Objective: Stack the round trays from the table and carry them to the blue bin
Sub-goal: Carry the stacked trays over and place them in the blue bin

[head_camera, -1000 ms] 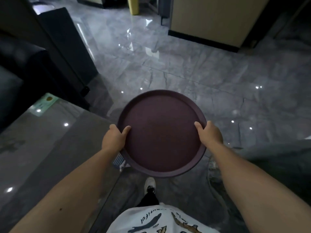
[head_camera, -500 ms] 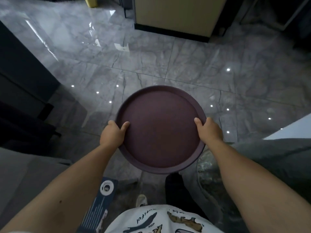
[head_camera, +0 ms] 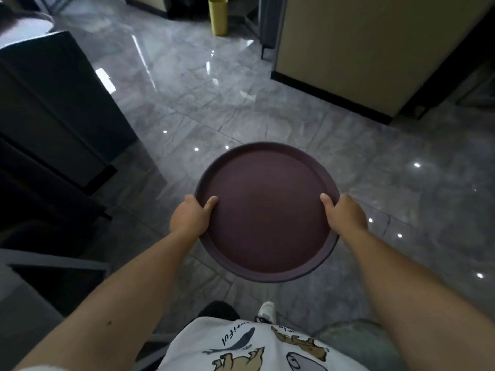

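Carry step: left hand (head_camera: 188, 219) and right hand (head_camera: 345, 214) fingers clenched on opposite rims of round tray stack (head_camera: 266, 210). Blue bin not visible; next, probably locate it and keep the stack level.

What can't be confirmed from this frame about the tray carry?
- Number of trays: the head view shows only the top round tray; anything stacked beneath is hidden by it.
- Fingers of the left hand and right hand: curled under the rim, only the thumbs show.
- Blue bin: outside the frame.
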A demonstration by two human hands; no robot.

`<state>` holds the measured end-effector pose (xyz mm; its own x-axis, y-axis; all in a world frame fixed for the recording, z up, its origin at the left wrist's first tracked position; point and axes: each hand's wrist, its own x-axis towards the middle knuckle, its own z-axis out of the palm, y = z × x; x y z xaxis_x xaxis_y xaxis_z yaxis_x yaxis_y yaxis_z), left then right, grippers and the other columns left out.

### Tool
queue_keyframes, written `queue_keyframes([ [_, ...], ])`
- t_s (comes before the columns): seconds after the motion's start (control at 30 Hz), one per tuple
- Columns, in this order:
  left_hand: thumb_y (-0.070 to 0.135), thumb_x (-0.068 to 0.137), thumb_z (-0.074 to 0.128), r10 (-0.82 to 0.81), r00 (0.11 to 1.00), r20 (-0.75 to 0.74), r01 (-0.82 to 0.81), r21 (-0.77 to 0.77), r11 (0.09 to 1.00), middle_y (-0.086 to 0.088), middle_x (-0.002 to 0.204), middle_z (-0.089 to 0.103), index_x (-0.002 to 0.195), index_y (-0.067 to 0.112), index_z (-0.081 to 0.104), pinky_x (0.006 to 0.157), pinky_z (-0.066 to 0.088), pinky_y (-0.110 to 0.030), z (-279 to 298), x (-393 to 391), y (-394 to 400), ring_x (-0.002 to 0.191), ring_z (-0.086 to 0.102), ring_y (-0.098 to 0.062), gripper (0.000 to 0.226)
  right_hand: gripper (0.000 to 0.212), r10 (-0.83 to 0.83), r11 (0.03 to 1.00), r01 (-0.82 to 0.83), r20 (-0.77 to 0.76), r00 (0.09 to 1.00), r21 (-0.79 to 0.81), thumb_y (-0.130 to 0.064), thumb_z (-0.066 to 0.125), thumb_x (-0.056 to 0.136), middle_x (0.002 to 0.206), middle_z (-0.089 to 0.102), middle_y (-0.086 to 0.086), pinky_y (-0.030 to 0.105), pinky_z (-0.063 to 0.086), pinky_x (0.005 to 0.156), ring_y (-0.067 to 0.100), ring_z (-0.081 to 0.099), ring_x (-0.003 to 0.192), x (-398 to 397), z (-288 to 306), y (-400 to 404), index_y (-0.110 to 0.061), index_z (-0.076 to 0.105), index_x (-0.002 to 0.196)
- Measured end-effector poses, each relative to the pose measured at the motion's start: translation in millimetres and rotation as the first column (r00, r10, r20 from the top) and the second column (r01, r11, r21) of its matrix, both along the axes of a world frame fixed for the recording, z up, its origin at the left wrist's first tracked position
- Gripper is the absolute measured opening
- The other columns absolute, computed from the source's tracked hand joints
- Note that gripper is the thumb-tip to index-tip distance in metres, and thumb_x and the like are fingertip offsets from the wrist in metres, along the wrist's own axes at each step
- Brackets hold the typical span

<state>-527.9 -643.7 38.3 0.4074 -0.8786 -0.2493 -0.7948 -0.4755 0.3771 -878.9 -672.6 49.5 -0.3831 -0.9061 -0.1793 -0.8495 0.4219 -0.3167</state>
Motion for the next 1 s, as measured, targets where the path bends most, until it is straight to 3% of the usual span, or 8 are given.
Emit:
queue_keyframes([
  [0.1, 0.076, 0.081, 0.036, 0.079, 0.997, -0.012, -0.078, 0.013, 0.997, -0.018, 0.100, 0.064, 0.113, 0.003, 0.046, 0.070, 0.051, -0.043, -0.9, 22.3, -32.5, 0.088, 0.061, -0.036, 0.080, 0.061, 0.094, 0.996, -0.094, 0.036, 0.995, -0.008, -0.062, 0.041, 0.089, 0.100, 0.062, 0.018, 0.037, 0.039, 0.065, 0.035, 0.057, 0.086, 20.8, -2.5, -54.0, -0.004, 0.055, 0.102],
  [0.2, 0.076, 0.081, 0.036, 0.160, 0.987, 0.000, -0.160, 0.010, 0.987, -0.017, 0.099, 0.064, 0.109, 0.005, 0.046, 0.068, 0.050, -0.042, -7.0, 55.7, -65.9, 0.088, 0.060, -0.036, 0.077, 0.059, 0.154, 0.988, -0.155, 0.054, 0.987, 0.013, -0.064, 0.041, 0.088, 0.094, 0.061, 0.013, 0.036, 0.038, 0.063, 0.027, 0.049, 0.075, 60.9, -3.0, -116.9, -0.007, 0.055, 0.099],
  [0.37, 0.074, 0.082, 0.039, 0.242, 0.970, 0.002, -0.242, -0.003, 0.970, -0.019, 0.101, 0.064, 0.106, 0.004, 0.045, 0.064, 0.041, -0.038, -21.0, 124.5, -138.0, 0.091, 0.060, -0.037, 0.074, 0.058, 0.245, 0.969, -0.245, 0.122, 0.962, -0.009, -0.063, 0.043, 0.088, 0.092, 0.061, 0.014, 0.042, 0.048, 0.071, 0.034, 0.057, 0.083, 136.4, -14.9, -215.7, -0.007, 0.055, 0.098],
  [0.67, 0.073, 0.082, 0.039, 0.323, 0.946, 0.018, -0.323, -0.021, 0.946, -0.017, 0.099, 0.063, 0.105, 0.006, 0.045, 0.063, 0.042, -0.038, -1.6, 254.7, -270.7, 0.088, 0.060, -0.036, 0.071, 0.059, 0.311, 0.951, -0.308, 0.133, 0.941, -0.041, -0.071, 0.044, 0.082, 0.079, 0.054, 0.005, 0.036, 0.039, 0.059, 0.028, 0.050, 0.069, 273.4, -11.0, -373.2, -0.013, 0.049, 0.090],
  [0.83, 0.073, 0.083, 0.039, 0.395, 0.919, 0.018, -0.395, -0.014, 0.919, -0.009, 0.087, 0.056, 0.100, 0.009, 0.043, 0.057, 0.037, -0.036, 0.3, 301.4, -327.6, 0.073, 0.049, -0.027, 0.067, 0.065, 0.368, 0.929, -0.370, 0.132, 0.920, -0.013, -0.072, 0.044, 0.082, 0.090, 0.060, 0.010, 0.038, 0.045, 0.065, 0.032, 0.056, 0.079, 329.5, -8.3, -454.7, -0.011, 0.053, 0.101],
  [1.0, 0.072, 0.083, 0.041, 0.458, 0.889, 0.020, -0.458, -0.002, 0.889, -0.005, 0.082, 0.049, 0.095, 0.011, 0.039, 0.053, 0.032, -0.034, -3.0, 335.9, -396.0, 0.069, 0.046, -0.024, 0.062, 0.066, 0.429, 0.901, -0.434, 0.154, 0.890, 0.002, -0.072, 0.044, 0.081, 0.096, 0.063, 0.011, 0.044, 0.050, 0.074, 0.033, 0.059, 0.086, 374.7, -15.8, -543.8, -0.011, 0.055, 0.104],
])
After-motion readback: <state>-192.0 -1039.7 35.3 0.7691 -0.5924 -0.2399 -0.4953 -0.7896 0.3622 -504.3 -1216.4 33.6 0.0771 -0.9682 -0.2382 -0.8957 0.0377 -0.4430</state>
